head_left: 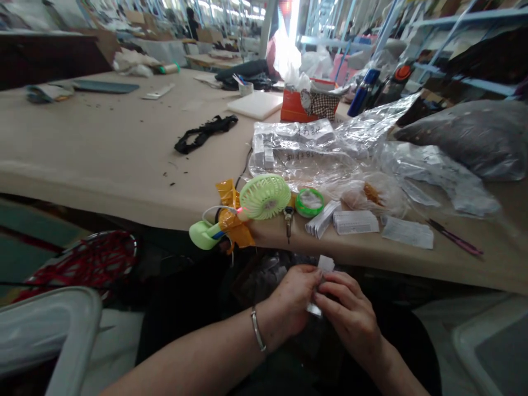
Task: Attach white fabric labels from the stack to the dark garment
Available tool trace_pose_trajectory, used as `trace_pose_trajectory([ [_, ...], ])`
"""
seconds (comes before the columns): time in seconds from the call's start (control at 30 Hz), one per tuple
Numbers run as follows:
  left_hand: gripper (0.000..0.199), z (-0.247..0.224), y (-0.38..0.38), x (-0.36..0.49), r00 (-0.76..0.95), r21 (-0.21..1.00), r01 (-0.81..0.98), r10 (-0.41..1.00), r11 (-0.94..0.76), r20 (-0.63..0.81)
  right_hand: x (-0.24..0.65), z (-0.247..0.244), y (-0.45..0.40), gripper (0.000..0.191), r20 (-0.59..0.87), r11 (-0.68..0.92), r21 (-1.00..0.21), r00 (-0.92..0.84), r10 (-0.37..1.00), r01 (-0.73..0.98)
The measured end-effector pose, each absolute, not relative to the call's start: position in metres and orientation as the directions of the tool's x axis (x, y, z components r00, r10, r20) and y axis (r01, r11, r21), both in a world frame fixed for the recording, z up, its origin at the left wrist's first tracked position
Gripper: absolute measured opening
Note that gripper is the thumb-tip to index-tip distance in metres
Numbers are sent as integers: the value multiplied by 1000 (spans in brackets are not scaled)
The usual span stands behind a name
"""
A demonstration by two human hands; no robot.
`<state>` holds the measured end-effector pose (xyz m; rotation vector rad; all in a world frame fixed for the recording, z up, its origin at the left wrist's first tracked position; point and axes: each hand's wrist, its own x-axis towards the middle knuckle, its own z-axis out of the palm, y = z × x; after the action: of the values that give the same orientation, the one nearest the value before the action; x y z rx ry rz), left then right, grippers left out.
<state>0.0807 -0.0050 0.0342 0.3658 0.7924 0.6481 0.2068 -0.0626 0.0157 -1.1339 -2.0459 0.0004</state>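
Just below the table's front edge, my left hand (295,297) and my right hand (350,311) meet around a small stack of white paper labels (325,264). The fingers of both hands are closed on it, and its ends stick out above and below them. On the table above my hands lie a fanned bundle of folded labels (323,219), a flat printed label stack (355,222) and another label pile (407,232). A round green tub (309,202) with whitish contents sits behind them.
A green fan (265,197) is fixed to the edge with orange tape (239,234). A small pointed tool (288,224) hangs beside it. Pink-handled tweezers or a cutter (456,237) lie right. Clear plastic bags (305,159), an orange box (295,105) and black cloth (205,133) lie farther back.
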Motion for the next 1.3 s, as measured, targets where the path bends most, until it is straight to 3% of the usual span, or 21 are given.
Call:
trace_pose_trajectory([
  [0.47, 38, 29, -11, 75, 532, 549, -394, 670, 737, -517, 208, 14, -68, 30, 580, 597, -367, -326, 746, 713],
  [0.53, 34, 30, -11, 74, 516, 554, -387, 671, 737, -532, 209, 13, -70, 31, 579, 566, -428, -266, 770, 705],
  [0.6, 32, 32, -11, 73, 540, 557, -335, 640, 760, -547, 212, 12, -71, 25, 574, 457, -570, -66, 816, 683],
  [0.67, 31, 35, -12, 72, 576, 567, -257, 595, 783, -560, 215, 10, -69, 18, 437, 262, -799, 223, 871, 541],
  [0.73, 32, 38, -14, 71, 594, 579, -204, 570, 790, -568, 218, 8, -65, 19, 140, 47, -967, 373, 917, 249],
  [0.8, 32, 41, -18, 70, 603, 595, -190, 572, 780, -557, 219, 6, -60, 23, -90, -104, -994, 324, 942, 26],
  [0.87, 34, 42, -21, 69, 617, 607, -190, 575, 771, -537, 217, 6, -59, 23, -166, -160, -986, 269, 949, -44],
  [1.13, 38, 40, -19, 55, 774, 561, -104, 421, 821, -473, 201, 15, -65, 24, -234, -214, -970, 220, 947, -112],
  [1.2, 37, 37, -18, 53, 780, 555, -103, 413, 826, -470, 200, 16, -66, 23, -200, -193, -980, 215, 956, -54],
  [1.3, 36, 34, -18, 51, 787, 544, -107, 405, 832, -465, 201, 17, -68, 23, -45, -89, -982, 247, 968, 167],
])
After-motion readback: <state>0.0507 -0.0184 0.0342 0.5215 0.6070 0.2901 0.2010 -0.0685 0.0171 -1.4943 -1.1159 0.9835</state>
